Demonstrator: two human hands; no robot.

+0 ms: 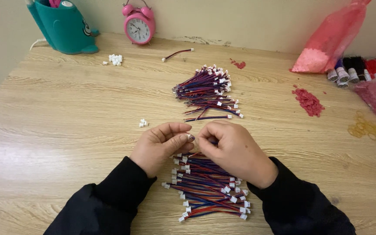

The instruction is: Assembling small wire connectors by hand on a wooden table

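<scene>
Left hand (159,146): we see it curled, thumb and forefinger pressed together at the tips, meeting the other hand above the near heap; what it pinches is too small for us to tell.
Right hand (233,150): we see its fingers bunched and closed, tips touching the left fingertips; a dark bit of wire seems to pass under them, though we cannot tell for sure.
Near wire pile (209,187): thin red and blue leads with small white plastic plugs at both ends, lying loosely fanned on the table just below both hands.
Far wire pile (207,91): the same leads, bundled tighter, beyond the hands toward the wall.
Loose connectors (142,123): we note a few tiny white blocks left of the hands; a larger cluster (115,59) lies farther back.
Table (57,126): pale wood-grain laminate, smooth and slightly glossy.
Back edge: round pink alarm clock (139,25), teal holder (64,27), pink plastic bag (331,41).
Sleeves (109,204): black, soft knit.
</scene>
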